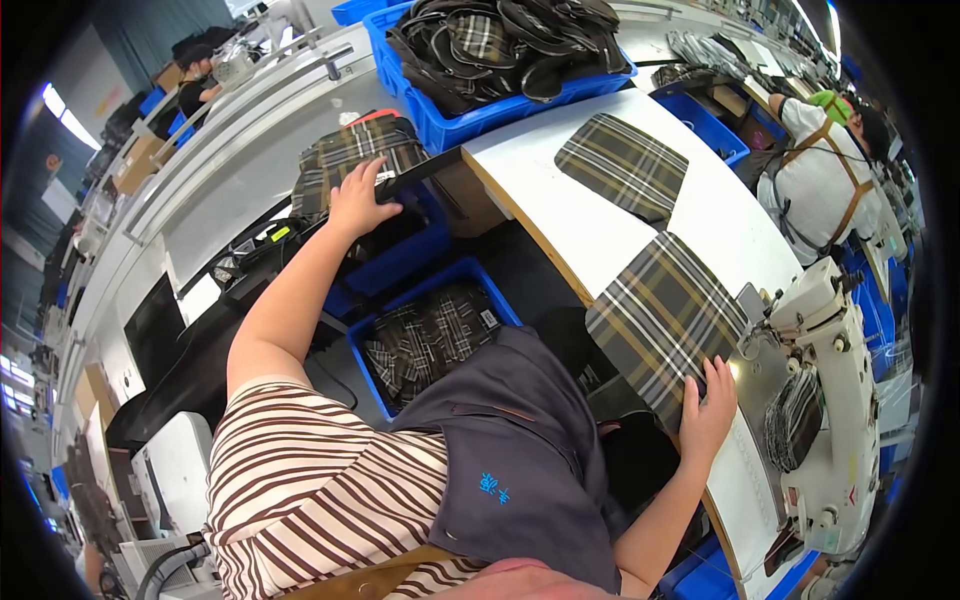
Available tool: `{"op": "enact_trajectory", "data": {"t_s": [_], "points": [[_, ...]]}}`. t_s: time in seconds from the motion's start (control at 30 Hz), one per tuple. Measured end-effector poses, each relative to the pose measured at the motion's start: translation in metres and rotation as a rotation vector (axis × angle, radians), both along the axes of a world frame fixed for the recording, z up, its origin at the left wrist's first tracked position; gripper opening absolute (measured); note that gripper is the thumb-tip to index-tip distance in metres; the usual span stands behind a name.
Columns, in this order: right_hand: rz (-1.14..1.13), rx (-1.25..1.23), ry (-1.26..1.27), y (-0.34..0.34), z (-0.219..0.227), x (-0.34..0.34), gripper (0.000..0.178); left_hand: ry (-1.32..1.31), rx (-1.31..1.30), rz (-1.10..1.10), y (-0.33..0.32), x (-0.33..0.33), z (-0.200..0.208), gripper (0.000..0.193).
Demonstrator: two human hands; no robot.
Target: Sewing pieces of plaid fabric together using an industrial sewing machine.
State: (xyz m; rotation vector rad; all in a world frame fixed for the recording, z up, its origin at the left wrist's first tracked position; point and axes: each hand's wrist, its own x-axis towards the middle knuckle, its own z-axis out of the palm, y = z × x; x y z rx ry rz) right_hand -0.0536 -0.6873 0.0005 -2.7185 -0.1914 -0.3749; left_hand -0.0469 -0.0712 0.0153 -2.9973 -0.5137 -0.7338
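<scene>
My left hand [358,200] reaches out to the left and grips the top plaid fabric piece of a stack [355,150] lying on a blue bin. My right hand [708,410] presses flat on a plaid fabric panel [660,315] that lies on the white sewing table [560,190], its edge close to the needle of the white sewing machine [825,380]. A second plaid piece [622,165] lies farther back on the same table.
A blue bin of plaid pieces [425,335] sits low between my arms. Another blue crate [500,60] holds dark bag parts at the back. A person in a white shirt [815,175] works at the right. A long grey bench [240,140] runs along the left.
</scene>
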Motion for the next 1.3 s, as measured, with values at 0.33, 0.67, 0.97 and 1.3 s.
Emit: {"op": "enact_trajectory", "data": {"t_s": [0.33,0.67,0.97,1.3], "points": [[0.010,0.014,-0.023,0.000,-0.002,0.003,0.043,-0.422,-1.069,0.081,0.107,0.005,-0.019,0.051],[0.016,0.027,-0.053,-0.005,-0.005,0.001,0.042,-0.628,-0.429,-0.186,0.009,0.035,0.101,0.041],[0.052,0.021,-0.190,0.000,-0.006,0.005,0.043,-0.370,-0.936,-0.788,-0.196,0.059,0.172,0.033],[0.104,-0.055,-0.073,0.006,0.004,0.004,0.047,0.312,-0.999,-0.705,-0.373,0.201,0.023,0.039]]}}
